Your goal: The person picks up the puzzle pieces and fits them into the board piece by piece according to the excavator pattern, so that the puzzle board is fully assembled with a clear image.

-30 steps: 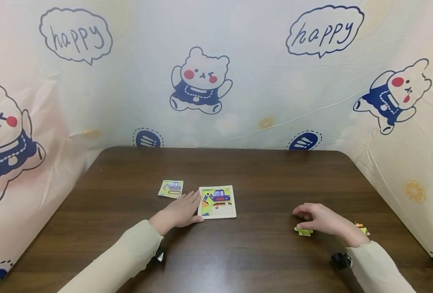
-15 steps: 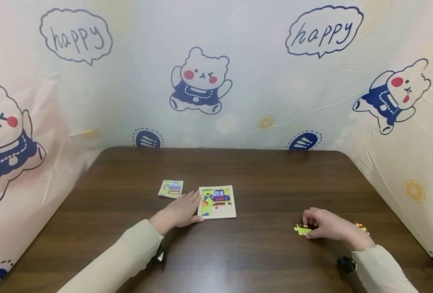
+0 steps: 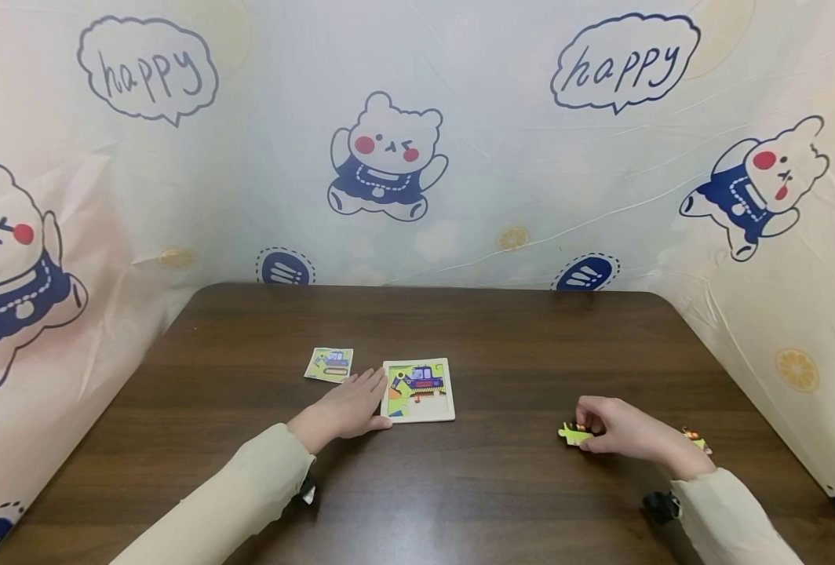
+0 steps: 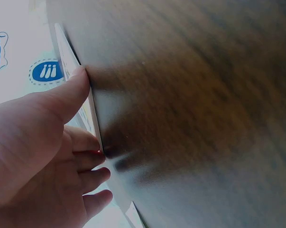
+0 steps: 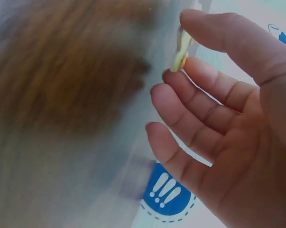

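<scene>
My right hand (image 3: 625, 429) pinches a yellow-green jigsaw puzzle piece (image 3: 570, 435) between thumb and fingertips, at the right of the table. The right wrist view shows this puzzle piece (image 5: 181, 51) edge-on, with the other fingers loosely bent beneath. A white-framed jigsaw puzzle (image 3: 435, 409) with an excavator picture lies flat near the middle; its lower right part is bare white. My left hand (image 3: 345, 408) rests with fairly straight fingers against the frame's left edge, thumb at its near corner. In the left wrist view, this hand (image 4: 38, 137) touches the frame's thin edge.
A small excavator picture card (image 3: 329, 362) lies just beyond the left hand. Another colourful puzzle piece (image 3: 698, 440) is partly hidden behind the right wrist. The dark wooden table (image 3: 488, 337) meets a patterned cloth (image 3: 488, 173) at the back and sides.
My right hand has come down onto the puzzle piece, pinched it, and shifted slightly left and away from me with it. The left hand and the framed puzzle have stayed still.
</scene>
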`<state>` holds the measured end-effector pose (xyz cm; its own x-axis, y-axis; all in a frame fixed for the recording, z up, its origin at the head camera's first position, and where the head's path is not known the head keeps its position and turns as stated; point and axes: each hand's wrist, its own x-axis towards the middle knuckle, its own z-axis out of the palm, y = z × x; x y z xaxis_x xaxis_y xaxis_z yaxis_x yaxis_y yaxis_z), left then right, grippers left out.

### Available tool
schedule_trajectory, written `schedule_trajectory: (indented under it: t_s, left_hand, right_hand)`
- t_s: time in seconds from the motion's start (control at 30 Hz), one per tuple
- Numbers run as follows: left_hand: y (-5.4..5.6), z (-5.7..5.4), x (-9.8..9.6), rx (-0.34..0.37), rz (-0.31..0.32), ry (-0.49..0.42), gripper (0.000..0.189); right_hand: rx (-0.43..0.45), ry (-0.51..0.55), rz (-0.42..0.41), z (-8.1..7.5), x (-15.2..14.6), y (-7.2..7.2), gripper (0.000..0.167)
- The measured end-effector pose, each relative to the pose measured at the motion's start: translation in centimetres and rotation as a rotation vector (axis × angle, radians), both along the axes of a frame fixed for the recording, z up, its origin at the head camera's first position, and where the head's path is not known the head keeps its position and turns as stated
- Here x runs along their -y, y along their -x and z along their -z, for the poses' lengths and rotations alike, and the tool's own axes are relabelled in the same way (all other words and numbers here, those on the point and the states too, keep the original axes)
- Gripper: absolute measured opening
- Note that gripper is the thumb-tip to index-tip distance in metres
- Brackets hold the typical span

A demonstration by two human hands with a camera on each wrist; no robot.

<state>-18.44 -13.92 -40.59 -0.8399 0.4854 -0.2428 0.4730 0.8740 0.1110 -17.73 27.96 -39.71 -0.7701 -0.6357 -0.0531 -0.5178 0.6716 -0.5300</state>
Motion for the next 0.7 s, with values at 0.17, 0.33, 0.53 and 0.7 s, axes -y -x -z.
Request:
schedule_trajectory:
  t_s: [0.17,0.33,0.53,0.7]
  left_hand:
    - [0.0,0.0,0.0,0.000,-0.003,-0.002,0.073]
    - [-0.1,-0.1,0.0,-0.002,-0.007,0.001,0.073]
    - [0.0,-0.1,0.0,-0.002,-0.005,-0.003,0.073]
    - [0.0,-0.1,0.0,0.006,-0.010,-0.002,0.073]
  right_hand:
    - [-0.044,0.003,0.015,-0.6,1.3,0.7,0.026]
    - [-0.115,0.021,0.005,-1.0,3.1,1.5,0.024]
    - [-0.202,0.054,-0.044,-1.2,6.0,2.5,0.021]
    - [-0.245,0.054,-0.068,-1.7,8.9,3.1,0.019]
